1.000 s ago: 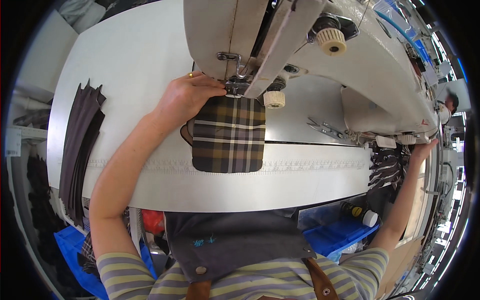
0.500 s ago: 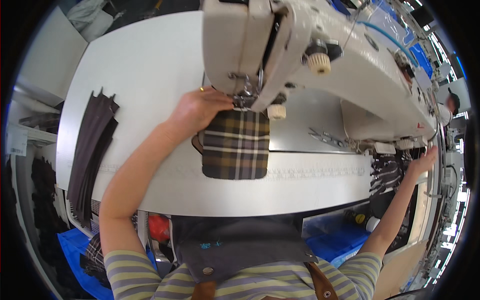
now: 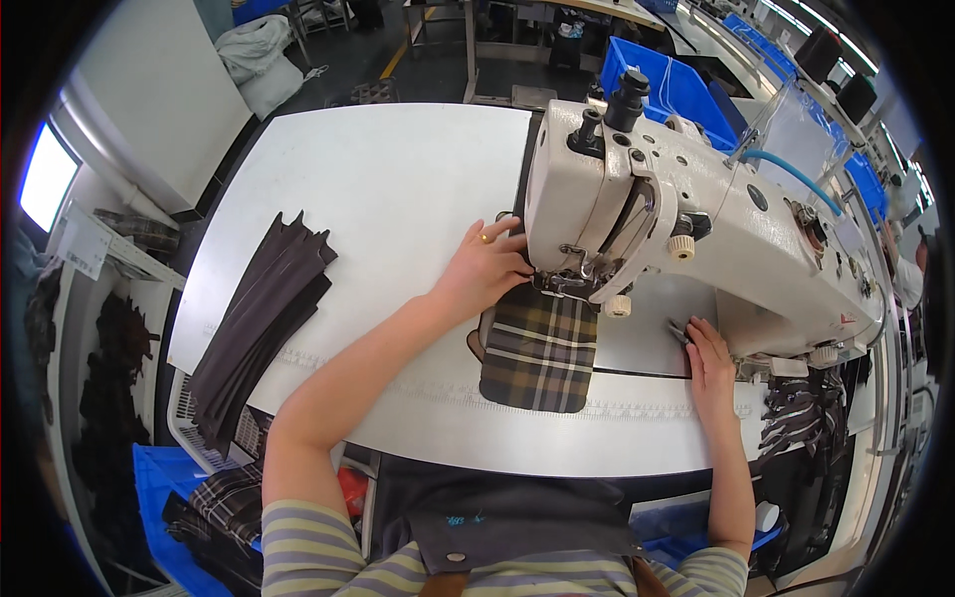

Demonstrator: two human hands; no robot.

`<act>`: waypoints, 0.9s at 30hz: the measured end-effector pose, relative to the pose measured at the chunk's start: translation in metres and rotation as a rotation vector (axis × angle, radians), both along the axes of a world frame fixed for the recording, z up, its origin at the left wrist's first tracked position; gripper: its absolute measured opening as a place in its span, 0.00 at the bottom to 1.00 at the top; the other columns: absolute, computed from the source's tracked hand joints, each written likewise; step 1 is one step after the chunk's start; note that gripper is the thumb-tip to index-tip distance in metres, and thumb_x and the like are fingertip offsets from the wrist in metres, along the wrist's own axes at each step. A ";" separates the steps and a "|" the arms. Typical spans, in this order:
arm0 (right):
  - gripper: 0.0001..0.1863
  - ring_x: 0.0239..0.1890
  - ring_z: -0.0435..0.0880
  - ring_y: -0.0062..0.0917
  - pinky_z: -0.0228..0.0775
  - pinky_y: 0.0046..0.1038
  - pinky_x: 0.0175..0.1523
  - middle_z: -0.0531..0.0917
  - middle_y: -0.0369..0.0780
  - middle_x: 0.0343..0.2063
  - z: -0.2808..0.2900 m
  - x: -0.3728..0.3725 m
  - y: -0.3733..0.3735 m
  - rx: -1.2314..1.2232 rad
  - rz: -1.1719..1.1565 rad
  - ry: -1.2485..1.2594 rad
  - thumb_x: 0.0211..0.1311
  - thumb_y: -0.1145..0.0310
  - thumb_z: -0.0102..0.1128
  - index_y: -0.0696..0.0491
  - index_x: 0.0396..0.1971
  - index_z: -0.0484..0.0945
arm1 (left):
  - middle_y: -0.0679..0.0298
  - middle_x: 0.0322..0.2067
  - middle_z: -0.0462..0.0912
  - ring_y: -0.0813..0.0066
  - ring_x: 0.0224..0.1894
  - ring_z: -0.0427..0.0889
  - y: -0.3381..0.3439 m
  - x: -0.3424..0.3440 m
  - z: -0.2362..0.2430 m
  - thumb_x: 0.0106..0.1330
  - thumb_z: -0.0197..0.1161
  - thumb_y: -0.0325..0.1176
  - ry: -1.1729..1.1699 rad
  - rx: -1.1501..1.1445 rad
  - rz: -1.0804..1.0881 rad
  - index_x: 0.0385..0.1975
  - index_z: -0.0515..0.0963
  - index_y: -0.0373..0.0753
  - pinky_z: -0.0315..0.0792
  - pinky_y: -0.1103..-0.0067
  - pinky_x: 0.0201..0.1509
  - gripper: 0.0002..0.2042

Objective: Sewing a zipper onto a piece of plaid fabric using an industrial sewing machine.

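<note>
A plaid fabric piece (image 3: pixel 537 353) with rounded lower corners lies under the needle area of the white sewing machine (image 3: pixel 572 189). Dark fabric shows at its left edge and behind the machine head. My left hand (image 3: pixel 482 267), a ring on one finger, has its fingers bent against the fabric just left of the presser foot (image 3: pixel 565 285); its fingertips are partly hidden. On the metal bed to the right, my right hand (image 3: pixel 710 363) closes over small metal thread snips (image 3: pixel 679 331), whose one end sticks out past the fingers.
A stack of dark fabric strips (image 3: pixel 264 323) hangs over the white table's (image 3: pixel 398 159) left edge. Below it, a blue bin (image 3: pixel 159 488) holds plaid pieces. More dark and white pieces (image 3: pixel 796 413) lie at the right end. Another blue bin (image 3: pixel 637 65) stands behind the machine.
My right hand has come in from the machine's far right side to the snips on the bed. My left hand stays by the presser foot, its fingers more spread. The view has shifted.
</note>
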State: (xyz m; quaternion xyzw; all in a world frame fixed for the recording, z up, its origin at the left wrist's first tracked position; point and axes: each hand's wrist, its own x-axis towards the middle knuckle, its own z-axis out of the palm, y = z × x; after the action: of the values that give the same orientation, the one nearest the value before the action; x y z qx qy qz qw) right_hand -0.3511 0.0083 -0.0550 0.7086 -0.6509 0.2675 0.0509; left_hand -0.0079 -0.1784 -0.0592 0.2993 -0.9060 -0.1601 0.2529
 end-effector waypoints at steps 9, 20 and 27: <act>0.14 0.26 0.76 0.21 0.69 0.22 0.33 0.80 0.39 0.26 -0.007 -0.009 -0.001 -0.054 -0.285 -0.420 0.66 0.64 0.58 0.58 0.44 0.75 | 0.55 0.48 0.80 0.60 0.57 0.75 0.024 0.000 -0.003 0.66 0.55 0.33 -0.019 -0.070 -0.085 0.44 0.78 0.32 0.70 0.70 0.58 0.13; 0.16 0.25 0.80 0.19 0.73 0.22 0.31 0.82 0.38 0.28 0.015 0.051 0.040 0.033 -0.054 -0.344 0.51 0.70 0.73 0.55 0.39 0.78 | 0.52 0.52 0.80 0.60 0.61 0.75 0.164 0.090 0.028 0.63 0.60 0.23 0.268 0.966 -0.227 0.31 0.75 0.38 0.42 0.53 0.73 0.02; 0.14 0.21 0.78 0.27 0.68 0.28 0.26 0.78 0.33 0.24 0.043 0.141 0.003 -0.116 0.588 0.112 0.48 0.66 0.72 0.50 0.34 0.78 | 0.55 0.52 0.81 0.61 0.53 0.81 0.179 0.087 0.023 0.63 0.60 0.23 0.315 0.866 -0.158 0.32 0.75 0.37 0.45 0.54 0.72 0.02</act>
State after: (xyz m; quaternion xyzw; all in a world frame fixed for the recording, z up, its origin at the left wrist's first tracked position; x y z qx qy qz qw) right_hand -0.2102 0.0115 -0.0120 0.8762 -0.3979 0.2679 0.0477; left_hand 0.0787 0.0005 -0.0364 0.2794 -0.7265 -0.5858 0.2260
